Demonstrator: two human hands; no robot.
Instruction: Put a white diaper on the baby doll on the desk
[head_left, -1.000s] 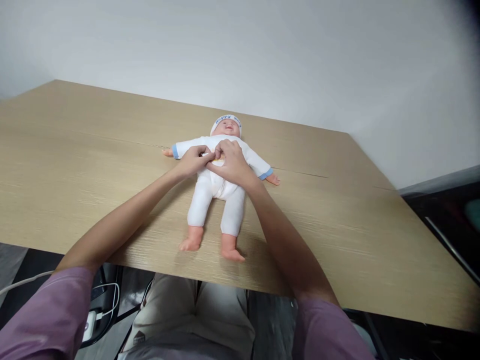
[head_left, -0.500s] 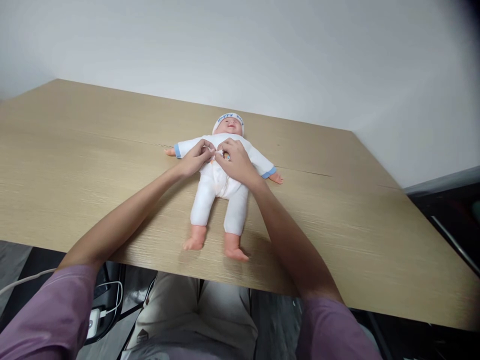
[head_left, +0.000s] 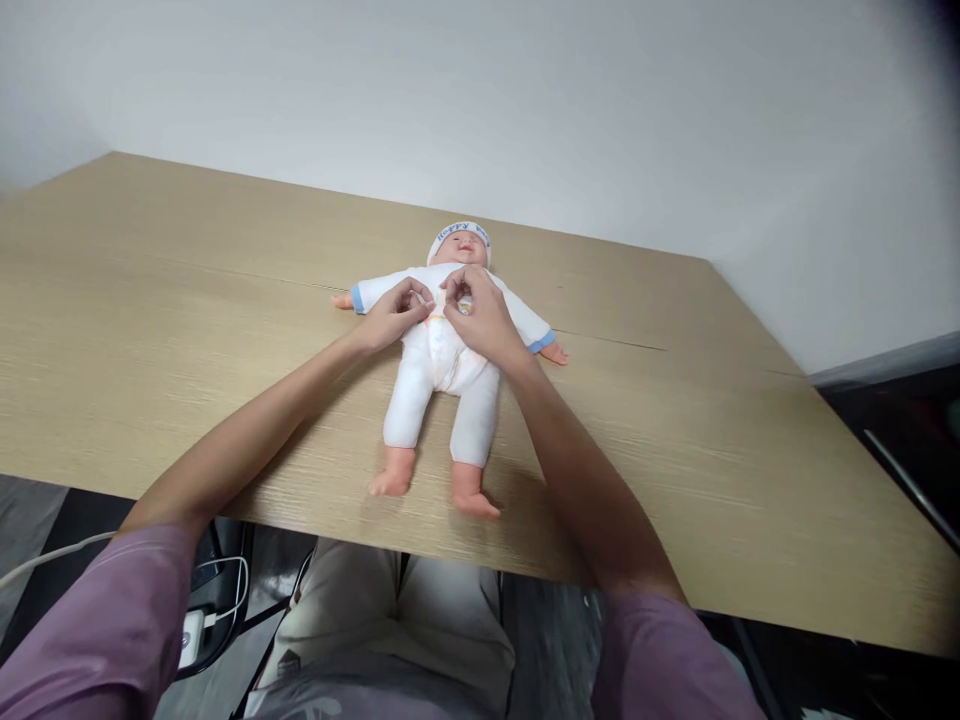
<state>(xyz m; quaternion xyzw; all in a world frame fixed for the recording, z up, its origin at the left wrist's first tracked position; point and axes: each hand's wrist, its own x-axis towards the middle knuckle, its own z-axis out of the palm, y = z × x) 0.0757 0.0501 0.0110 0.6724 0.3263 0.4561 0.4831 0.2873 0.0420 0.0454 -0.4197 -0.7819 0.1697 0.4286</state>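
Note:
A baby doll (head_left: 442, 375) in a white suit with blue cuffs and a white cap lies on its back on the wooden table (head_left: 187, 300), feet toward me. My left hand (head_left: 394, 315) and my right hand (head_left: 480, 318) rest on the doll's chest, fingers pinched on the front of the white suit near the neck. The doll's upper chest is hidden under my hands. Its arms are spread to both sides.
The table's near edge runs just past the doll's feet. Below it I see my lap, and white cables with a charger (head_left: 191, 635) on the floor at the left. A plain white wall stands behind the table.
Both hands have crept up the doll's chest toward its neck, still pinching the suit front. The doll has stayed in place.

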